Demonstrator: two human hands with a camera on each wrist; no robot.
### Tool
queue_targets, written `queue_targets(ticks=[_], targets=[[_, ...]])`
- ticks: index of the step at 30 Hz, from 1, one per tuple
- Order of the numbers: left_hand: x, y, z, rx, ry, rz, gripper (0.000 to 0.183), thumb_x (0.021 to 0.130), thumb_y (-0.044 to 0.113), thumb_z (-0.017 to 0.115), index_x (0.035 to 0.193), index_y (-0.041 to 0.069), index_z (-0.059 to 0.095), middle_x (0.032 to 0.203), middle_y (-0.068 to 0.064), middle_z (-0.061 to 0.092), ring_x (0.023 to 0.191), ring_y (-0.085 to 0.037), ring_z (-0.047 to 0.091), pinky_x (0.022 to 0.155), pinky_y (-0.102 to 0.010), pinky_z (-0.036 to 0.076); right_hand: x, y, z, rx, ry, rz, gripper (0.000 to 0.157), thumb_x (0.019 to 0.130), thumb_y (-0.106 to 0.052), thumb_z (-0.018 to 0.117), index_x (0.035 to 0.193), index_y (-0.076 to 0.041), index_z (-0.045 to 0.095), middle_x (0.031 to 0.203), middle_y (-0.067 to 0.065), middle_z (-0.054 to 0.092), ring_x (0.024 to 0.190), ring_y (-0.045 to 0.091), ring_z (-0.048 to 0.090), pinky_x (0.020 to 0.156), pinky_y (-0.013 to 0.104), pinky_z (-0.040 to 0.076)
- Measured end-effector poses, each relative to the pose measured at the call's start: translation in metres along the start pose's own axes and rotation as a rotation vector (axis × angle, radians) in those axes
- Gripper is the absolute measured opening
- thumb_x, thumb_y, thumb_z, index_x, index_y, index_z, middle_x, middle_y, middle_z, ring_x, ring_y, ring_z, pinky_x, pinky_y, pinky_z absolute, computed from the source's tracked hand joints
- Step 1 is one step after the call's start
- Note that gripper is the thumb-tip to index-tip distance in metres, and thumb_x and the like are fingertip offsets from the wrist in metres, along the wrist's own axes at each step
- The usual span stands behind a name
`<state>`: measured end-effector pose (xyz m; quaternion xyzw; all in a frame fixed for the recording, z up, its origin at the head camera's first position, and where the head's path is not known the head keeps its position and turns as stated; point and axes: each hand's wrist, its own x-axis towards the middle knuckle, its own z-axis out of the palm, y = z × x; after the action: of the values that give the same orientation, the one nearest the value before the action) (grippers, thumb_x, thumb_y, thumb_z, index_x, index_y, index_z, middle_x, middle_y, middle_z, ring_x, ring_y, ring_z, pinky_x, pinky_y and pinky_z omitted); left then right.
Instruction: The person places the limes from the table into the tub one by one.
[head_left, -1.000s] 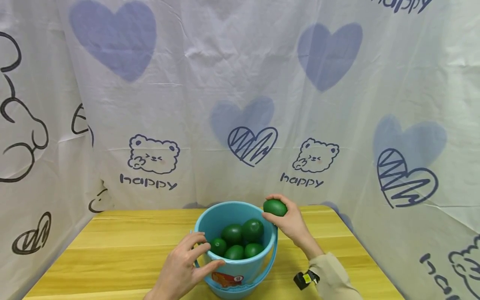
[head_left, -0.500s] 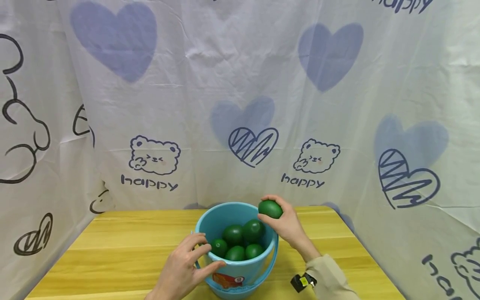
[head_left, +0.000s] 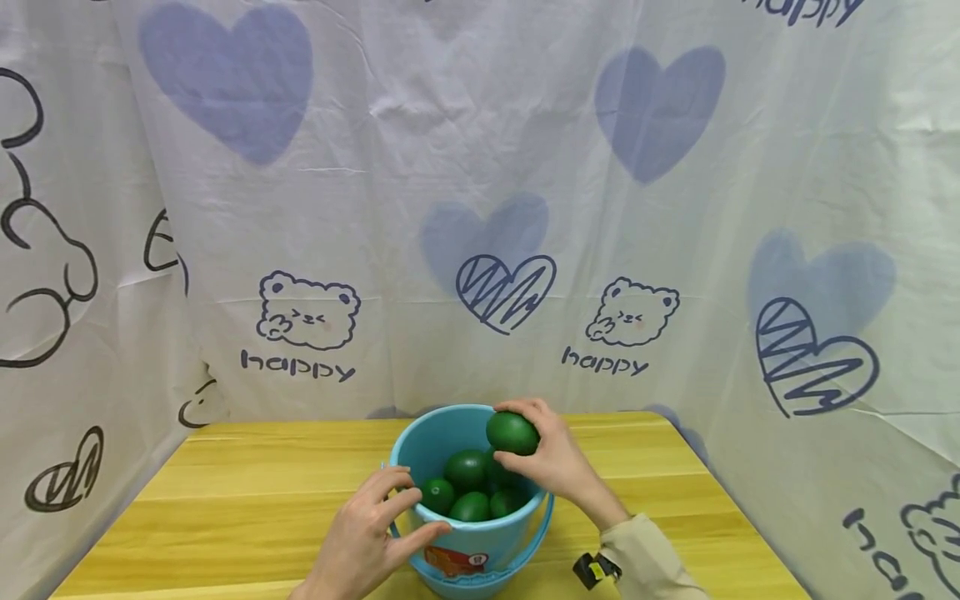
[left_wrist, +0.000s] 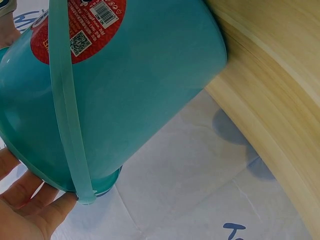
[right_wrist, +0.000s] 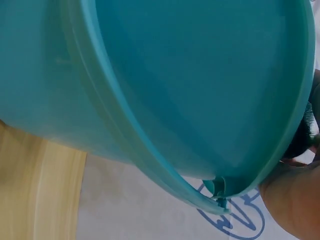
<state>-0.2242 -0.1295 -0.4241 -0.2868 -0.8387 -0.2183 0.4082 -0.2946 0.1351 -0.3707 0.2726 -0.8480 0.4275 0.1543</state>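
A light-blue plastic bucket (head_left: pixel 429 437) stands on the table with several green avocados (head_left: pixel 466 469) inside. Over its right rear part, my right hand (head_left: pixel 558 460) holds another avocado (head_left: pixel 513 432) between thumb and fingers. My left hand (head_left: pixel 366 527) grips the bucket's left rim, thumb at the front and fingers bent over the edge. In the left wrist view, those fingers (left_wrist: pixel 37 195) lie along the rim beside the handle strap. The right wrist view has the bucket wall (right_wrist: pixel 200 80) filling most of it, with part of the right hand (right_wrist: pixel 295 195) at the edge.
The bucket's handle (head_left: pixel 542 533) hangs down on its front right side. Beneath is a yellow wood-grain table (head_left: pixel 262 492). White printed cloth (head_left: pixel 420 125) encloses the back and sides. A small black device (head_left: pixel 592 571) is at the right wrist.
My right hand has carried its avocado leftward and slightly down, from the bucket's right rim to over its opening. The left hand has stayed at the rim.
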Motion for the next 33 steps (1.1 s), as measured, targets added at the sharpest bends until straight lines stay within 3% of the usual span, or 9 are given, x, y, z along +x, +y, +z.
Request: queue_targets(ticks=[11,19,22,28,33], targets=[[0.001,0.001,0.000,-0.003,-0.006,0.001,0.041,0.076,0.058,0.076,0.088,0.019,0.074,0.100,0.004,0.063,0.092,-0.010,0.060,0.079,-0.033,0.061,-0.002,-0.002,0.009,-0.075,-0.101,-0.087,0.051,0.080,-0.027,0.083,0.126,-0.029,0.061,0.125,-0.002,0.065,0.101,0.016,0.063,0.083,0.032,0.055],[0.000,0.000,0.000,-0.004,-0.002,0.001,0.042,0.076,0.058,0.076,0.089,0.017,0.075,0.101,0.003,0.065,0.095,-0.012,0.062,0.079,-0.035,0.061,0.004,-0.011,0.013,-0.173,-0.202,-0.169,0.052,0.081,-0.030,0.082,0.128,-0.018,0.062,0.125,-0.002,0.065,0.106,0.016,0.062,0.087,0.034,0.056],[0.000,0.000,0.000,0.003,0.010,0.020,0.042,0.076,0.058,0.076,0.089,0.017,0.074,0.101,0.003,0.064,0.094,-0.012,0.061,0.078,-0.034,0.061,0.004,-0.011,0.015,-0.162,-0.224,-0.189,0.050,0.083,-0.027,0.080,0.128,-0.015,0.062,0.126,-0.001,0.064,0.110,0.018,0.062,0.091,0.036,0.056],[0.000,0.000,0.000,0.011,0.043,0.062,0.042,0.077,0.058,0.075,0.087,0.017,0.073,0.100,0.003,0.062,0.092,-0.011,0.060,0.076,-0.032,0.061,0.001,-0.009,0.013,-0.068,-0.189,-0.136,0.036,0.089,-0.021,0.074,0.123,-0.021,0.064,0.125,-0.003,0.065,0.116,0.020,0.060,0.099,0.044,0.053],[0.000,0.000,0.000,0.014,0.032,0.047,0.042,0.077,0.058,0.075,0.088,0.018,0.074,0.101,0.003,0.063,0.094,-0.012,0.061,0.077,-0.034,0.061,-0.002,-0.004,0.008,-0.042,-0.116,-0.109,0.028,0.090,-0.021,0.072,0.117,-0.026,0.067,0.122,-0.005,0.066,0.118,0.022,0.061,0.100,0.047,0.051]])
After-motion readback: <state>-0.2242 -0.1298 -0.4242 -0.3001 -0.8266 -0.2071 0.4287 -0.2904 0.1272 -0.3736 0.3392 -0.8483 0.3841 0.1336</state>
